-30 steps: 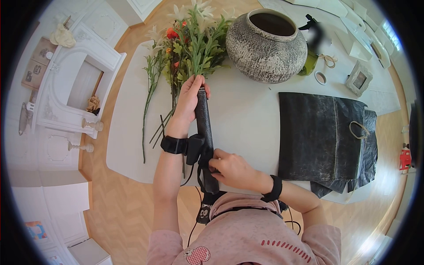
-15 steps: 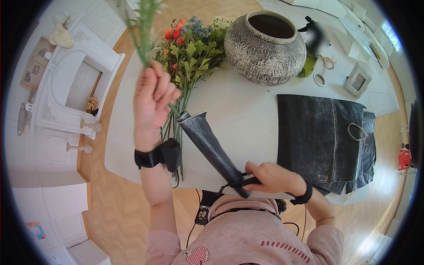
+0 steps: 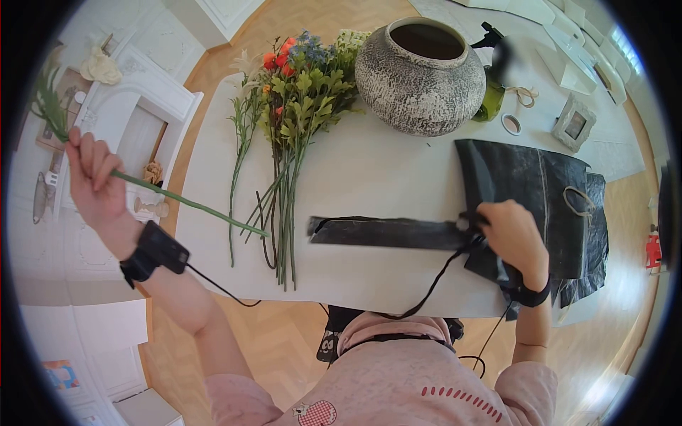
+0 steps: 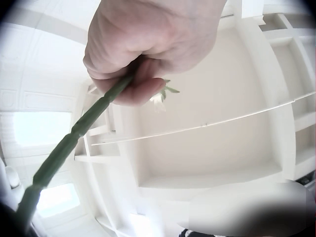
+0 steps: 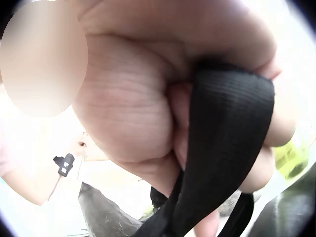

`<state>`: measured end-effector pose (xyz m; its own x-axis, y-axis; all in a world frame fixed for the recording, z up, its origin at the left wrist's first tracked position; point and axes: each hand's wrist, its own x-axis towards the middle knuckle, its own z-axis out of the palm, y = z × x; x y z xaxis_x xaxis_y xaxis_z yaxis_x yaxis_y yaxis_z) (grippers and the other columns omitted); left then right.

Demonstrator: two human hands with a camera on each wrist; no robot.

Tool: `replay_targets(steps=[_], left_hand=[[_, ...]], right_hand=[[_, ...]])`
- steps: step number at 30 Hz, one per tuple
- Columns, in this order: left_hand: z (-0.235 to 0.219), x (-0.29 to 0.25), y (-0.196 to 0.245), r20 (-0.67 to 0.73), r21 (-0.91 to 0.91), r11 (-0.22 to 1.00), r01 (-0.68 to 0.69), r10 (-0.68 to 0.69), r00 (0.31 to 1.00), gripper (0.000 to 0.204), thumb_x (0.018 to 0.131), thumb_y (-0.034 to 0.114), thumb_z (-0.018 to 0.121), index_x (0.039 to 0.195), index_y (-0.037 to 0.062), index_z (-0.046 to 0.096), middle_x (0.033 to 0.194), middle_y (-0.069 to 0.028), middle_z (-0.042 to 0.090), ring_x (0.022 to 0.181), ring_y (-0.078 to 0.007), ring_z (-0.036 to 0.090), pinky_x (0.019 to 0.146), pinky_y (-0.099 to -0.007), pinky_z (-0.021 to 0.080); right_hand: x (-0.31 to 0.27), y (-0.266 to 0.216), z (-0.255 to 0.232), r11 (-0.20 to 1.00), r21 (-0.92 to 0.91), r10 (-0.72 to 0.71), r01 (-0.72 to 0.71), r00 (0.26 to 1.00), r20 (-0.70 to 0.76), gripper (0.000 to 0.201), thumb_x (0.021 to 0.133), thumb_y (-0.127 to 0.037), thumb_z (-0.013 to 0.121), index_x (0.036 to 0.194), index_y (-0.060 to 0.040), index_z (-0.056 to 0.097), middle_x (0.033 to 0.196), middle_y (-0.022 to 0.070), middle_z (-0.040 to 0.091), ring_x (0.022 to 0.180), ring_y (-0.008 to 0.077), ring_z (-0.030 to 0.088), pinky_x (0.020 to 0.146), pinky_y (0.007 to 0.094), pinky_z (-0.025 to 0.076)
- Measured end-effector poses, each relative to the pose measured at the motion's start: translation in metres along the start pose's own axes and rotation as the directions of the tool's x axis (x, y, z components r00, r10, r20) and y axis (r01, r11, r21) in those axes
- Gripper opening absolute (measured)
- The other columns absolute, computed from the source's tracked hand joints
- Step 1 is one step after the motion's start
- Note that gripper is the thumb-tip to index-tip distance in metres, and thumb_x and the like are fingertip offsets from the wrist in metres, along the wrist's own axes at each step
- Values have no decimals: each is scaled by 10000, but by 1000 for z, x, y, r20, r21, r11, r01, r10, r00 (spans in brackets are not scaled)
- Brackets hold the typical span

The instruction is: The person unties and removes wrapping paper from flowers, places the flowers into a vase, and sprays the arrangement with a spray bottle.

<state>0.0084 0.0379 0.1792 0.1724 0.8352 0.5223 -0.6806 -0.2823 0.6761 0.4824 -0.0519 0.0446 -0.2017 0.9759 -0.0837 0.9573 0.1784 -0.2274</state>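
Observation:
My left hand (image 3: 99, 188), raised past the table's left side, grips a long green flower stem (image 3: 177, 199); its leafy end reaches up left and its bare end hangs over other stems. In the left wrist view the fingers curl round the stem (image 4: 74, 131). My right hand (image 3: 513, 238) holds a narrow black sleeve (image 3: 398, 233) by its right end, lying level above the table, with a black strap (image 3: 430, 287) dangling. The right wrist view shows the strap (image 5: 227, 128) passing through the curled fingers.
Flowers (image 3: 305, 96) lie at the table's back left beside a round textured vase (image 3: 423, 89). Folded black material (image 3: 558, 213) is at the right, under my right hand. Behind it are a tape roll (image 3: 511, 124) and a small frame (image 3: 574, 122).
My left hand has moved far left with the green stem, which has come out of the black sleeve. My right hand has swung the sleeve rightward until it lies level.

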Motion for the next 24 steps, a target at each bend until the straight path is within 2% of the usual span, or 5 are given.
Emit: replay_targets(steps=[5,14,16,19,24], left_hand=[[-23,2,30,-202,303,951,66,-4,979,190,932,207,395,924,24,447,571,30,216,448,-40,213,353,-174,207],[-106,-81,-75,-716,689,234,686,66,695,218,915,278,421,843,76,458,552,55,322,422,-27,306,338,-190,250],[-105,-91,-103,-671,719,-140,681,114,732,250,914,256,412,820,26,434,556,-27,438,423,-131,428,360,-258,344],[-146,-106,-131,-483,820,-325,470,47,874,272,905,250,405,848,-14,434,632,-157,531,498,-281,534,435,-354,425],[-188,-127,-146,-531,794,-442,418,-169,830,285,866,244,459,926,-34,447,721,-227,545,654,-370,561,600,-441,456]], right_hand=[[0,-7,0,997,71,-39,41,999,-31,64,687,-62,586,732,-17,581,699,167,576,711,357,552,612,420,445],[-14,-29,-34,815,515,-312,266,950,3,102,697,-14,575,791,25,590,751,150,544,674,329,537,603,373,422],[-18,-33,-47,733,592,-382,334,923,-48,126,707,-8,568,824,21,606,771,134,508,613,296,517,566,340,414],[-9,-29,-40,531,688,-472,495,847,-246,121,748,-19,549,841,20,617,782,111,492,558,213,492,529,290,394],[-16,-20,-44,436,826,-169,358,934,-316,265,868,-178,457,779,31,595,745,82,492,492,98,406,442,246,318]])
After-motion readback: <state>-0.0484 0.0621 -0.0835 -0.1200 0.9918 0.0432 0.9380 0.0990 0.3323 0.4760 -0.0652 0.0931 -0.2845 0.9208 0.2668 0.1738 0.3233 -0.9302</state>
